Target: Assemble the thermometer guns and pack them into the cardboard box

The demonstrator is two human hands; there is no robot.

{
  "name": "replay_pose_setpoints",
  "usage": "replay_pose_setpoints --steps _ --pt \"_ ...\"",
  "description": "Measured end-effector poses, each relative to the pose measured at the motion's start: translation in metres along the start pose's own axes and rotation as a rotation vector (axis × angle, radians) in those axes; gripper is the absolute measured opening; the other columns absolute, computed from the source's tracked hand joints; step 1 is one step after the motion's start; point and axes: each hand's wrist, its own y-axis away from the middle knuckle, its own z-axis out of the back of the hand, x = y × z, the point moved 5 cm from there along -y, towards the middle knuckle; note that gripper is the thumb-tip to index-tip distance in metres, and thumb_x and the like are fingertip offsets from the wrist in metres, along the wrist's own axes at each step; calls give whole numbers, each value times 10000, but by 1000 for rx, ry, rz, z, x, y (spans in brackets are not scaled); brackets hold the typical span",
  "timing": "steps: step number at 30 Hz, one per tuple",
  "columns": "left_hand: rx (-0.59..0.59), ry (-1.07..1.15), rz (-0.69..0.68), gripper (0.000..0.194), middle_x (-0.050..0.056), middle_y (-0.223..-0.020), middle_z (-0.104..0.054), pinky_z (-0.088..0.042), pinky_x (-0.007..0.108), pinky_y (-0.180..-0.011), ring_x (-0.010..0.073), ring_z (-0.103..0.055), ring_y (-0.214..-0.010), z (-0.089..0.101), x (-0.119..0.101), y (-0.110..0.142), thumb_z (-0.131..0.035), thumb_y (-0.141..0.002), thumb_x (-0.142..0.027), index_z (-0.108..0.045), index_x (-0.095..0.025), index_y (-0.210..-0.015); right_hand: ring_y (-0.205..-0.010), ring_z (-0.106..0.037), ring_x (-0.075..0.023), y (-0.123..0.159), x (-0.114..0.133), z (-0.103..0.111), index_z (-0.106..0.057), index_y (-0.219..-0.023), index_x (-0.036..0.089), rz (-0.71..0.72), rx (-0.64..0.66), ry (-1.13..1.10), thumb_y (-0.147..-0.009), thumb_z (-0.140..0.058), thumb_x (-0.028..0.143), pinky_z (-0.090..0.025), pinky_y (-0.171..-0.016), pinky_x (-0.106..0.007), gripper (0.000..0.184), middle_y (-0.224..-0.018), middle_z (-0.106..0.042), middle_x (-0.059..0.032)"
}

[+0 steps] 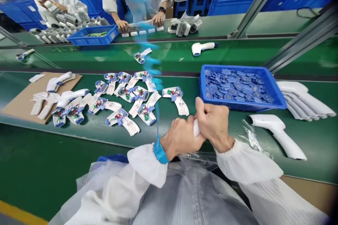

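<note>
My left hand and my right hand are pressed together, both closed around a white plastic thermometer housing. Only a small piece of it shows between the fingers; the rest is hidden. A blue wrist strap with a coiled cord circles my left wrist. Just beyond my hands lies an opened thermometer half with wires and a circuit board showing. Several similar open halves are spread to the left. Right of my right hand rests an empty white gun-shaped shell beside a crumpled clear plastic bag.
A blue tray full of blue round parts stands behind my right hand. White shells are stacked at its right. Cardboard carries white housings at left. Across the green conveyor, a co-worker's hands handle white parts. A metal post slants at right.
</note>
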Motion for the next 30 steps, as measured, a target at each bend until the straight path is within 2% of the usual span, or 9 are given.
replay_pose_setpoints --steps 3,6,8,10,15,17,21,24,30 --pt "-22 8 36 458 157 -957 -721 -528 420 -762 332 -717 -829 6 11 12 -578 -965 -555 -624 -137 -1145 -483 -475 -128 -25 -3 6 -487 -477 207 93 172 -32 -1038 -396 537 -319 -554 -304 657 -499 -547 -19" --pt "-5 15 68 360 78 -910 -709 -513 368 -763 276 -698 -846 29 32 31 -614 -964 -552 -620 -199 -1035 -566 -582 -155 -72 -36 30 -683 -666 197 90 179 40 -1033 -437 514 -418 -630 -298 544 -611 -656 -21" --pt "-42 -45 64 242 68 -1034 -712 -516 360 -822 261 -687 -955 47 42 39 -641 -968 -410 -612 -213 -1106 -696 -656 -218 -108 -66 39 -773 -885 185 112 134 216 -994 -502 434 -474 -724 -344 384 -791 -747 -75" --pt "-73 -218 11 316 97 -1187 -693 -509 398 -921 277 -658 -1083 56 41 38 -631 -940 -218 -575 -197 -1250 -858 -693 -273 -135 -92 33 -791 -1019 173 148 163 311 -926 -605 384 -505 -813 -385 297 -977 -776 -125" --pt "74 -658 -78 284 174 -1056 -716 -500 447 -852 314 -670 -956 31 24 13 -504 -927 -47 -637 -96 -1173 -933 -699 -315 -156 -115 5 -805 -942 143 178 233 357 -883 -671 308 -523 -857 -427 221 -946 -772 -166" --pt "62 -568 -22 255 163 -1034 -726 -487 423 -821 314 -675 -942 32 20 7 -509 -951 -86 -654 -107 -1160 -934 -705 -318 -154 -115 8 -810 -935 152 177 218 347 -924 -613 301 -524 -864 -434 247 -950 -778 -159" --pt "-46 -2 145 307 60 -1002 -747 -448 341 -754 256 -671 -865 57 21 5 -644 -971 -387 -656 -218 -1227 -927 -735 -320 -144 -115 32 -820 -1037 187 131 134 294 -980 -546 355 -537 -854 -430 326 -1018 -792 -127" --pt "-102 322 152 275 29 -914 -717 -420 294 -705 194 -627 -796 66 19 -3 -620 -979 -452 -682 -198 -1067 -930 -752 -333 -128 -107 49 -816 -1105 173 85 58 244 -1008 -517 424 -551 -846 -438 402 -997 -797 -126" --pt "-136 577 198 350 58 -862 -703 -449 286 -686 192 -621 -768 47 16 -37 -588 -971 -504 -670 -164 -956 -1048 -742 -349 -111 -93 49 -826 -1080 184 -24 -62 103 -943 -631 339 -541 -974 -481 285 -1077 -789 -124"
